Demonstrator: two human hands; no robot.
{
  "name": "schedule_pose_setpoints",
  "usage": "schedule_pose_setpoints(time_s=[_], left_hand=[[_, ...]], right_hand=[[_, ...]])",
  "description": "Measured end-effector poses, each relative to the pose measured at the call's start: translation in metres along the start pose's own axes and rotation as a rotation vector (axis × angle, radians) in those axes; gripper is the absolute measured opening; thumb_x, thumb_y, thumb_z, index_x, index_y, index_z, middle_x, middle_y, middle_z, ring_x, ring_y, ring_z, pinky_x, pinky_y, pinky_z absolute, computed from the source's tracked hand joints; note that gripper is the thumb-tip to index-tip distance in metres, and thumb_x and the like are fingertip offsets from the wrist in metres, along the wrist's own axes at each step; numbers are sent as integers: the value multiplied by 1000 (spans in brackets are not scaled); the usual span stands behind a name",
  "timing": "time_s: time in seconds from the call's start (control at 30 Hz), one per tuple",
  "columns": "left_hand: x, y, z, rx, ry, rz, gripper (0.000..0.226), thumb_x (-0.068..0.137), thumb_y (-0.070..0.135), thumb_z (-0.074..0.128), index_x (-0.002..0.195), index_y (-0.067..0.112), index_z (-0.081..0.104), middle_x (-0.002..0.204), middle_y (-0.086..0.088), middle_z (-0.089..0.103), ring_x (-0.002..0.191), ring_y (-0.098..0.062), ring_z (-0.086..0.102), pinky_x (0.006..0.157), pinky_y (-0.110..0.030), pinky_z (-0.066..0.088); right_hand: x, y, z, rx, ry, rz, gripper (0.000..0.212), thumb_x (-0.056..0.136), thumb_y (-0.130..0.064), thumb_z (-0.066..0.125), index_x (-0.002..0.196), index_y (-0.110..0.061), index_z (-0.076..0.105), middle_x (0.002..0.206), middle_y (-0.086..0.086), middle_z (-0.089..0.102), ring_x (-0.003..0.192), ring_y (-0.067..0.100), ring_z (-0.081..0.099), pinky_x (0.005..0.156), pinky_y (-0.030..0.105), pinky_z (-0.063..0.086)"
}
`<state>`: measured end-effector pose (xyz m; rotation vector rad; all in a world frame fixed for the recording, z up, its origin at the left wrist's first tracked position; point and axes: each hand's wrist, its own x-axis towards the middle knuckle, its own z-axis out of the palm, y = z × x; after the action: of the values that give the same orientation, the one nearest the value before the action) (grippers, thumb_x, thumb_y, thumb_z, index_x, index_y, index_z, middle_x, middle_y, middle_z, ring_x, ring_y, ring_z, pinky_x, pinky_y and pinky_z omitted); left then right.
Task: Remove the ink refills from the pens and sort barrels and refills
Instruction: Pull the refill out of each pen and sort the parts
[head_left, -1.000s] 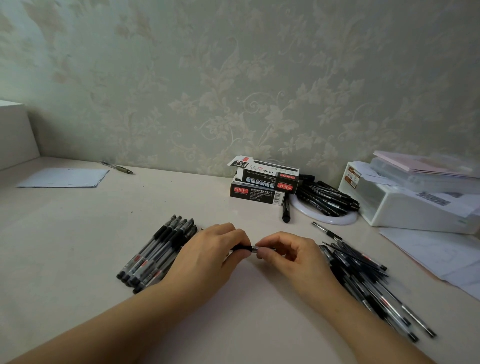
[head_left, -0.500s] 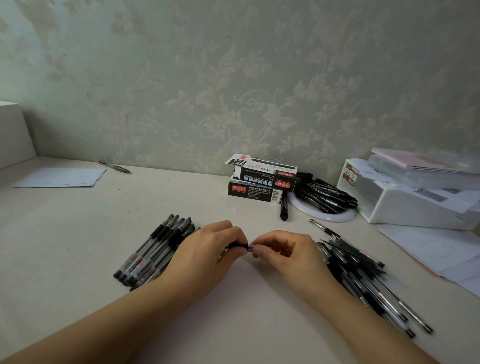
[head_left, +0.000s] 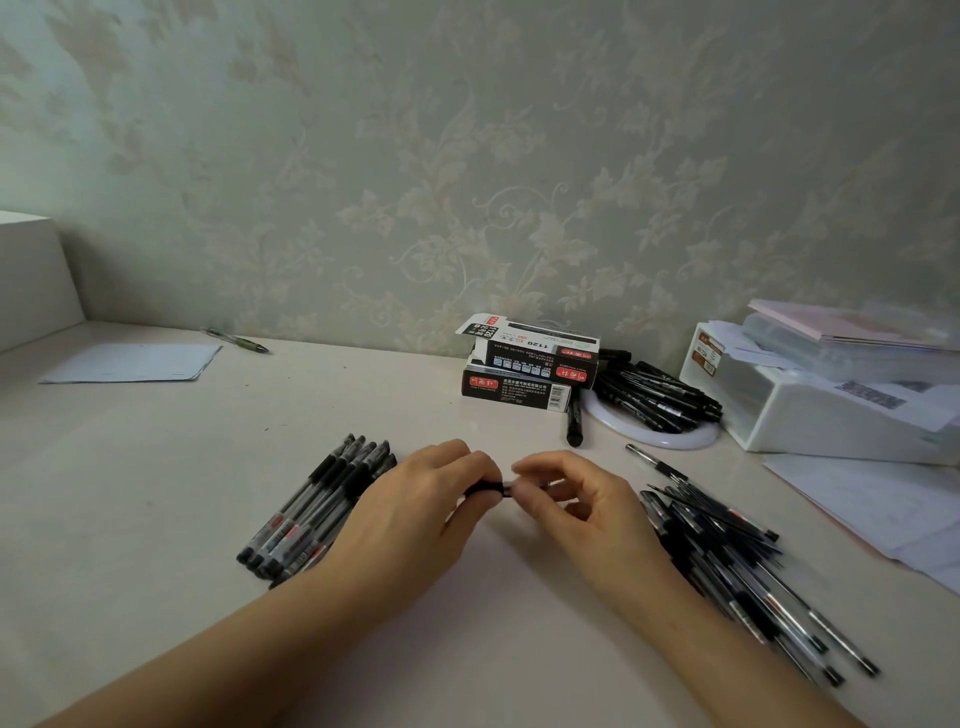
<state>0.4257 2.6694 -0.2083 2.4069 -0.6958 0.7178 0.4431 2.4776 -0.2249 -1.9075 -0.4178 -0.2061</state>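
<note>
Both hands meet over the middle of the cream table. My left hand (head_left: 426, 509) grips a black pen (head_left: 485, 490) by its grip section, most of the barrel hidden in the palm. My right hand (head_left: 576, 509) pinches the pen's tip end between thumb and fingers. A neat row of several pens (head_left: 317, 506) lies just left of my left hand. A loose heap of pens and thin refills (head_left: 737, 561) lies to the right of my right hand.
Two stacked pen boxes (head_left: 524, 371) stand at the back by the wall, a black marker (head_left: 574, 423) and a white dish of black markers (head_left: 657, 405) beside them. A white storage box (head_left: 831, 415) and papers (head_left: 872, 504) sit right. Paper sheet (head_left: 135, 362) and green pen (head_left: 239, 341) lie far left.
Both hands stay on the same pen at the table's middle. The right fingers have shifted slightly at the tip end. The camera view has dropped a little.
</note>
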Motion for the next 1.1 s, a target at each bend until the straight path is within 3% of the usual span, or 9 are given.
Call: schedule_pose_setpoints(time_s=[0.2, 0.43, 1.1], left_hand=[[4, -12, -18, 175, 193, -228, 10, 91, 32, 58, 92, 25, 64, 86, 10, 52, 67, -18, 54, 52, -35, 47], [1, -38, -32, 341, 81, -569, 15, 95, 31, 48, 100, 24, 60, 91, 5, 53, 80, -19, 50, 60, -30, 41], [-1, -41, -29, 415, 16, -578, 24, 96, 37, 46, 113, 24, 57, 103, 2, 53, 96, -22, 52, 73, -33, 47]], right_hand=[[2, 5, -4, -36, 93, 54, 6, 91, -37, 64, 93, -38, 69, 91, -16, 71, 79, 4, 64, 72, 14, 51], [0, 3, -2, -97, 60, 43, 6, 91, -37, 64, 89, -40, 69, 88, -20, 69, 76, -1, 61, 67, 7, 45], [-3, -3, -2, -121, 52, 46, 7, 92, -33, 65, 88, -37, 70, 88, -17, 71, 76, 1, 62, 68, 7, 46]])
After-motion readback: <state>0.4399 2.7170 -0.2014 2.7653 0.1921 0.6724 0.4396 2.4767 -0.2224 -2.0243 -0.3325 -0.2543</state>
